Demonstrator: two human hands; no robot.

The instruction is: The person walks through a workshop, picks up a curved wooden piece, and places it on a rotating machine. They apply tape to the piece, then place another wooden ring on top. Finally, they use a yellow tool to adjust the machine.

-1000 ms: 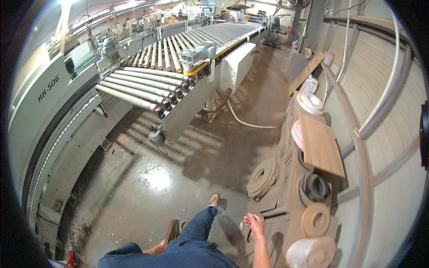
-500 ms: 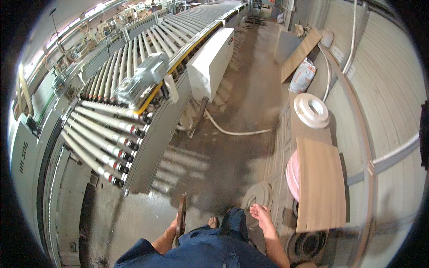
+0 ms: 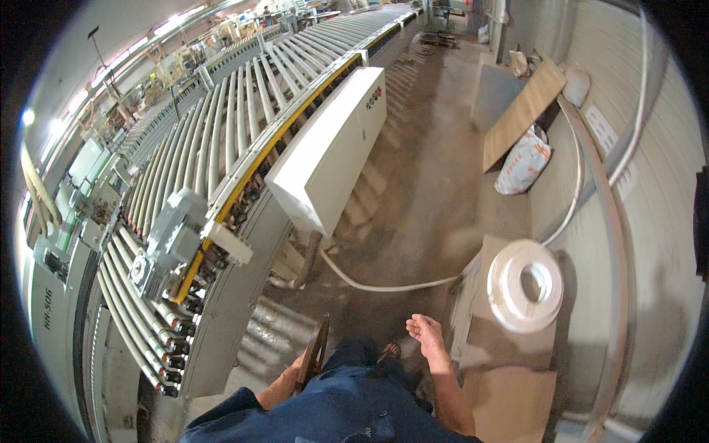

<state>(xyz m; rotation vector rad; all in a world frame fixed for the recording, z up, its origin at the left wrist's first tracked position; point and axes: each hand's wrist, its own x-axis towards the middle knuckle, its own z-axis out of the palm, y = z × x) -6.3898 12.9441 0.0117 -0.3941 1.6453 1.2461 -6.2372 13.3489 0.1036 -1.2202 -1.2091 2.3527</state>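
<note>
brown, slim piece (image 3: 315, 350) at lower centre, gripped in our left hand (image 3: 294, 371). whether our right hand (image 3: 426, 334) grips anything, we cannot tell. pale rollers (image 3: 241, 118), upper left, flank our stained floor (image 3: 421, 199).

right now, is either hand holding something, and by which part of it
The left hand holds a thin brown object by its left side; exact finger placement is hidden. The right hand is loosely curled, with nothing visible in it.
</note>
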